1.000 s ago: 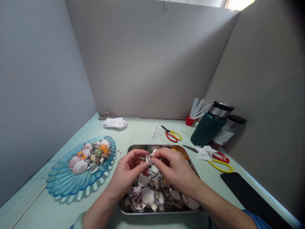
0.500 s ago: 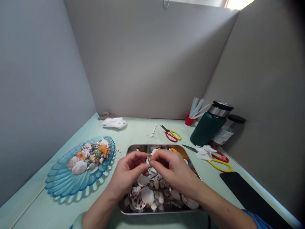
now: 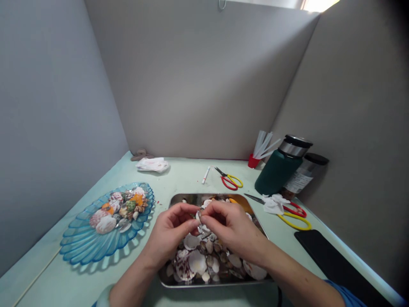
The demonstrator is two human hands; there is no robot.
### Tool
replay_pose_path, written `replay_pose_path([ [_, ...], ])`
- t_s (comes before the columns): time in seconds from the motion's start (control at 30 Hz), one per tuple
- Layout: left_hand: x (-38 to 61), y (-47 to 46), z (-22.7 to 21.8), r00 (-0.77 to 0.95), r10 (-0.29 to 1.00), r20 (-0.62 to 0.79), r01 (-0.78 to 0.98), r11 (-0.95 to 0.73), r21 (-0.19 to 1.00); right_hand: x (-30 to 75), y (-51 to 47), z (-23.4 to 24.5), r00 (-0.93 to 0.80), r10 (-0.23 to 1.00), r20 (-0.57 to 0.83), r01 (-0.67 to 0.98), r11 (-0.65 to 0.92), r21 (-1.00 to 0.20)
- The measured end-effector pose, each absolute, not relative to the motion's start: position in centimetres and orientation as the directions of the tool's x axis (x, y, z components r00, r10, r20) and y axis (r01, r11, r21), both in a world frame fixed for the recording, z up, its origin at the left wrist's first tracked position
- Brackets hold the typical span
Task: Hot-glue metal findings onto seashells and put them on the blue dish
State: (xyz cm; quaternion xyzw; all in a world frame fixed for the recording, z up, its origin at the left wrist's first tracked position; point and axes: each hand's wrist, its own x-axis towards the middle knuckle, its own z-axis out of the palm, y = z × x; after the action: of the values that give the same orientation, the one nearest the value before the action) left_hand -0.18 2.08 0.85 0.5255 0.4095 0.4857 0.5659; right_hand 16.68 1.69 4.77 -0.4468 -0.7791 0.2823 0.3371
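Observation:
My left hand [image 3: 171, 234] and my right hand [image 3: 231, 228] meet fingertip to fingertip above a metal tray [image 3: 182, 198] heaped with seashells [image 3: 198, 261]. Both pinch one small pale shell [image 3: 199, 215] between thumbs and forefingers; most of it is hidden by the fingers. A blue glass dish [image 3: 86, 243] at the left carries a smaller pile of coloured shells [image 3: 119, 207].
Behind the tray lie a white marker [image 3: 206, 175] and red-and-yellow scissors [image 3: 230, 180]. At the right are a second pair of scissors [image 3: 292, 215] under crumpled tissue [image 3: 273, 204], a green flask [image 3: 281, 166], a dark jar [image 3: 306, 175], a red cup of sticks [image 3: 257, 155] and a black phone [image 3: 332, 266]. Grey partitions close three sides.
Both hands have closed in a little tighter round the small shell and shifted slightly down. Everything else is unmoved.

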Motion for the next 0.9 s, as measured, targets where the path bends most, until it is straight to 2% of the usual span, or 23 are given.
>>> replay_pose_path([
  [0.57, 0.0, 2.05, 1.03, 0.182, 0.982, 0.044, -0.134, -0.019, 0.991, 16.86, 1.77, 4.96, -0.376, 0.896, 0.237, 0.475, 0.406, -0.781],
  [0.9, -0.02, 2.06, 1.0, 0.19, 0.981, 0.035, -0.183, 0.0, 0.983, 16.74, 1.8, 4.87, -0.396, 0.873, 0.283, 0.471, 0.458, -0.754],
])
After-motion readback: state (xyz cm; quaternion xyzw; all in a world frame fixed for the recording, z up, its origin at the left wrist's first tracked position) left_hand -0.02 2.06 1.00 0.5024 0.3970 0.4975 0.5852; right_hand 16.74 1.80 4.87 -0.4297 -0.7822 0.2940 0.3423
